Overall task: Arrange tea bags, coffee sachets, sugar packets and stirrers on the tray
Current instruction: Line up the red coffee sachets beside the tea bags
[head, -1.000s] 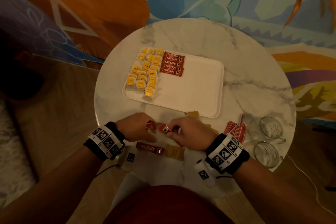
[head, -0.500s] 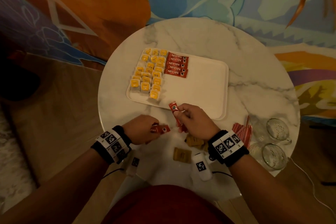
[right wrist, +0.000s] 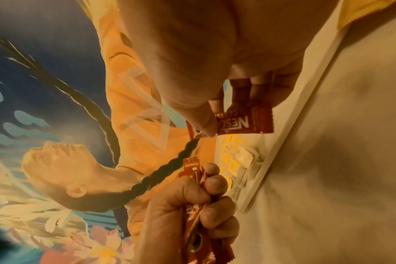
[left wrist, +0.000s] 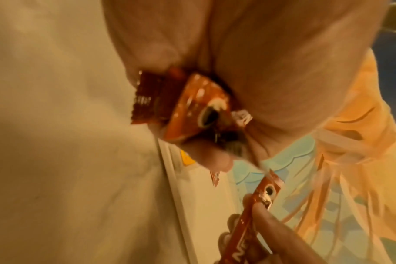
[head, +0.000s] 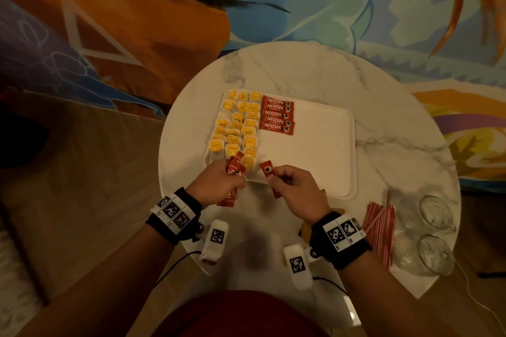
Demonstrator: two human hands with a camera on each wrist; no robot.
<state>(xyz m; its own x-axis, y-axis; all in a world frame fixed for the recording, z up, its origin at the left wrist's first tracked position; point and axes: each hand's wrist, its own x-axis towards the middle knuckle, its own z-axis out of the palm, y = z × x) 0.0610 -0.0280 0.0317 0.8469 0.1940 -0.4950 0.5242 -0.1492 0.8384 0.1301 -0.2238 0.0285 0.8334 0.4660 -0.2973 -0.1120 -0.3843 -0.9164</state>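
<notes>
A white tray (head: 315, 161) lies on the round marble table (head: 301, 68). Yellow tea bags (head: 238, 128) fill its left side, and several red coffee sachets (head: 276, 119) lie in a column beside them. My left hand (head: 219, 183) grips a small bundle of red coffee sachets (head: 235, 168) at the tray's near left corner; the same bundle (left wrist: 192, 107) shows in the left wrist view. My right hand (head: 293, 189) pinches one red coffee sachet (head: 267, 169) over the tray's near edge, also visible as a sachet (right wrist: 246, 121) in the right wrist view.
Red-striped stirrers (head: 380, 227) lie in a pile at the table's right. Two glass cups (head: 435, 235) stand beyond them near the right edge. A brown sugar packet (head: 305, 231) peeks out by my right wrist. A painted mural covers the wall behind.
Both hands have lifted from the table's near edge and moved forward to the tray's near edge, carrying sachets; the left hand now holds a bundle.
</notes>
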